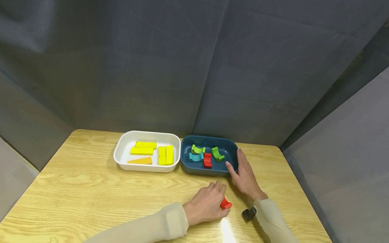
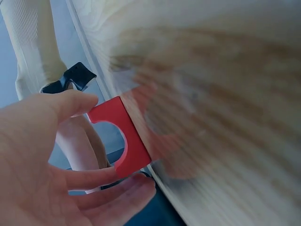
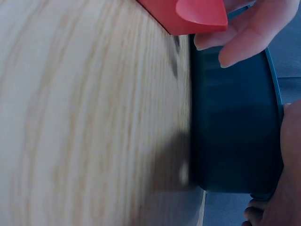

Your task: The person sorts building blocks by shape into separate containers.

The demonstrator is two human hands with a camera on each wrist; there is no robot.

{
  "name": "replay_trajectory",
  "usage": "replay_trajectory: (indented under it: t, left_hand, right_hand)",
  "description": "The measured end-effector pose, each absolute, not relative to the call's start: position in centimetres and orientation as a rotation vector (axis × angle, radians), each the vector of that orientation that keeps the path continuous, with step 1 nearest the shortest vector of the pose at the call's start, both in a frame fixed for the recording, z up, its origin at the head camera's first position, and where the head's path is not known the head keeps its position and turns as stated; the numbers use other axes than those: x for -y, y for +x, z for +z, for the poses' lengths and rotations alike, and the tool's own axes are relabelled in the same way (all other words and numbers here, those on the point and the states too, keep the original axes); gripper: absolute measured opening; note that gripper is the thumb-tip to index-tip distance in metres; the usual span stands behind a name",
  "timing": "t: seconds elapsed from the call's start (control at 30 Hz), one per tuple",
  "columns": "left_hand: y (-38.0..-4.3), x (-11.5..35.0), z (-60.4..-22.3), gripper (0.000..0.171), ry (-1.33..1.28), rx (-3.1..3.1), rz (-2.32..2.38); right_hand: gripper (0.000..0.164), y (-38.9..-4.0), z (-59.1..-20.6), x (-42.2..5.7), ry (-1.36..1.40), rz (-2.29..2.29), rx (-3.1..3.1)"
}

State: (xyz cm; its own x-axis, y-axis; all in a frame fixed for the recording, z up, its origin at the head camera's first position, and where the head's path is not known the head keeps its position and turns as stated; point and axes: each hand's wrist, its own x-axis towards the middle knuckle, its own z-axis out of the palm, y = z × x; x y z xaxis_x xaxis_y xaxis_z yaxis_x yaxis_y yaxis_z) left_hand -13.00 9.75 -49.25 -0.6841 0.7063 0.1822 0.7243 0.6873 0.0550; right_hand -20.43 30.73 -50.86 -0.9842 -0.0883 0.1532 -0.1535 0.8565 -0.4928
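Note:
My left hand (image 1: 208, 202) pinches a red arch-shaped block (image 2: 124, 136) between thumb and fingers, close over the wooden table in front of the dark blue tray (image 1: 194, 170). The block's half-round notch faces the palm in the left wrist view. At the tray's right end, my right hand (image 1: 247, 177) holds the front corner, thumb over the rim and fingers along the outer side. Inside that tray lie another red arch block (image 1: 207, 161), a light blue one (image 1: 196, 157) and two green ones, one at the back (image 1: 198, 150) and one at the right (image 1: 217, 154).
Left of the dark blue tray, a white tray (image 1: 120, 161) stands right beside it. It contains several yellow bars (image 1: 141, 151) and an orange wedge (image 1: 141, 161). A dark grey curtain (image 1: 146, 74) hangs behind the table. A black device (image 1: 249, 214) is strapped to the right wrist.

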Motion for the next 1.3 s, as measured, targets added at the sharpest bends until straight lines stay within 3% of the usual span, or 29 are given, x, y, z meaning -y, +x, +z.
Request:
replay_trajectory:
  t: [0.23, 0.63, 1.3]
  left_hand:
    - [-13.0, -9.9, -49.8, 0.049, -1.235, 2.721, -0.25]
    - [-13.1, -9.8, -49.4, 0.042, -1.24, 2.689, -0.248]
    - [-13.5, -8.8, -49.0, 0.042, -1.219, 2.721, -0.295]
  right_hand:
    - [0.091, -20.3, -51.1, -30.6, 0.169, 0.787, 2.92]
    - [0.091, -20.7, -50.9, -30.8, 0.184, 0.781, 2.915]
    - [0.089, -20.6, -51.0, -30.6, 0.166, 0.786, 2.92]
